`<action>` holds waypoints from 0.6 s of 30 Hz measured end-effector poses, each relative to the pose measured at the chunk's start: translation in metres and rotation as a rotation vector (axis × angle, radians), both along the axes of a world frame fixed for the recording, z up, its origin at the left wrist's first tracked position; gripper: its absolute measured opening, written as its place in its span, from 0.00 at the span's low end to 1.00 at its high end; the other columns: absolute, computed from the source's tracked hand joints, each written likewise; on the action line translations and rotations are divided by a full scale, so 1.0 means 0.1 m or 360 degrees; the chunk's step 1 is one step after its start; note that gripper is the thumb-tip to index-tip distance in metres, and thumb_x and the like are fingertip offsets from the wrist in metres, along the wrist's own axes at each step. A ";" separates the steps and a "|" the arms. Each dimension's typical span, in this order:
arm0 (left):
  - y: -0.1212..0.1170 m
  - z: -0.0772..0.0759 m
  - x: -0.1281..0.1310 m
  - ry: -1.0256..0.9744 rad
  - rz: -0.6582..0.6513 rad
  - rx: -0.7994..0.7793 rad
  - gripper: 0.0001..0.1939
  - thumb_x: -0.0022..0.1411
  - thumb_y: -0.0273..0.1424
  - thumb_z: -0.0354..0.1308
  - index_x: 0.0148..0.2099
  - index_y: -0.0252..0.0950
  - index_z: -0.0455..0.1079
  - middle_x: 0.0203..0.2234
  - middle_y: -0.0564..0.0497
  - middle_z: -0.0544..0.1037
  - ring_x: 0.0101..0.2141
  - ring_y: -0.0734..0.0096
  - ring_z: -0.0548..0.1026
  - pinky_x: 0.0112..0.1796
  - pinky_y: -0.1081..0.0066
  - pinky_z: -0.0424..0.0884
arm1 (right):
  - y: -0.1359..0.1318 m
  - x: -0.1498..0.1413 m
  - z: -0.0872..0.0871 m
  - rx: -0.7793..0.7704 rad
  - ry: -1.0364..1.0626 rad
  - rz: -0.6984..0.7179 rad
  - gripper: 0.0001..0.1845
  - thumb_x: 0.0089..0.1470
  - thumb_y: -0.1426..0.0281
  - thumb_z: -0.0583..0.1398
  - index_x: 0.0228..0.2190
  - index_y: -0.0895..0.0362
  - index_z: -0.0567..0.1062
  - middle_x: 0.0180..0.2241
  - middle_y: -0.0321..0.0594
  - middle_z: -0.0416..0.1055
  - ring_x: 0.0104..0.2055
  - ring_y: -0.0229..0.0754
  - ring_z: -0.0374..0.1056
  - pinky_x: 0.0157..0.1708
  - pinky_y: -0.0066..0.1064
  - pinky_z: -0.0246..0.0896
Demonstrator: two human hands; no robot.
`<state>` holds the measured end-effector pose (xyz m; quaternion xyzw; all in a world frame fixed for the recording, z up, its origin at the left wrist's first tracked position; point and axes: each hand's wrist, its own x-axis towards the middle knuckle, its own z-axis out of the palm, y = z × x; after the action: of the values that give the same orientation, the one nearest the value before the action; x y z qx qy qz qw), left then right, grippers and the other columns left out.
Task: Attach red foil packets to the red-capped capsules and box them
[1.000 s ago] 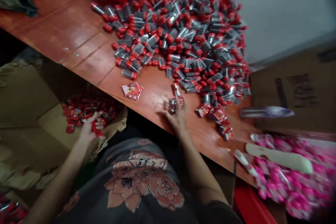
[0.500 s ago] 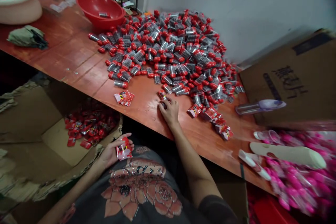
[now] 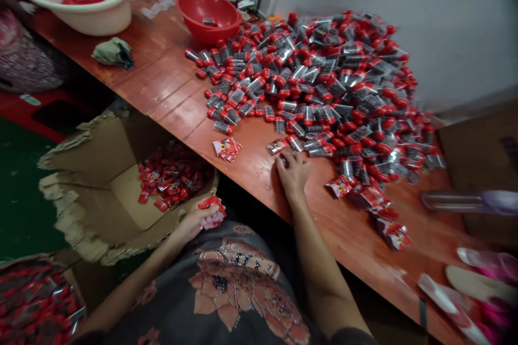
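**Foil packets in hand, tubes heaped on the bench.**

My left hand [image 3: 190,225] curls around glossy red foil packets [image 3: 212,211] just above the rim of a torn cardboard box [image 3: 87,172]. My right hand [image 3: 293,173] lies cupped on the varnished red bench [image 3: 170,113], its hold hidden, near a heap of red-capped clear tubes [image 3: 315,86]; a red plastic bowl [image 3: 206,11] sits beyond.
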<state>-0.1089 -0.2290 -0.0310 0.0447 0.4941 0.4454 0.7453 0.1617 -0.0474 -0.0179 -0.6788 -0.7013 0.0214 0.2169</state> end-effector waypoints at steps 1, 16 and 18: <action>0.02 -0.04 -0.07 0.0040 0.0098 -0.0043 0.15 0.48 0.26 0.69 0.40 0.31 0.73 0.30 0.42 0.80 0.27 0.62 0.79 0.30 0.66 0.78 | 0.00 -0.02 0.01 0.0019 0.0011 -0.0025 0.19 0.56 0.60 0.55 0.44 0.55 0.77 0.45 0.48 0.73 0.43 0.51 0.64 0.46 0.45 0.56; 0.10 -0.26 -0.64 -0.0081 0.0716 -0.0519 0.04 0.58 0.18 0.58 0.35 0.30 0.69 0.23 0.49 0.78 0.20 0.72 0.77 0.24 0.73 0.77 | 0.14 -0.36 0.21 -0.0163 -0.0243 0.0675 0.15 0.60 0.62 0.54 0.44 0.51 0.77 0.52 0.45 0.70 0.47 0.51 0.65 0.49 0.47 0.56; 0.04 -0.30 -0.67 -0.0102 0.0766 -0.0551 0.04 0.58 0.17 0.57 0.35 0.30 0.69 0.23 0.49 0.78 0.20 0.72 0.77 0.25 0.73 0.77 | -0.10 -0.49 0.22 -0.0204 -0.0159 0.0890 0.14 0.60 0.64 0.54 0.42 0.51 0.77 0.52 0.43 0.71 0.47 0.48 0.66 0.49 0.46 0.56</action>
<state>-0.1756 -0.2253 -0.0610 -0.2156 0.5354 0.5196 0.6300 0.1125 -0.0574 0.0043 -0.4716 -0.8682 0.0912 0.1244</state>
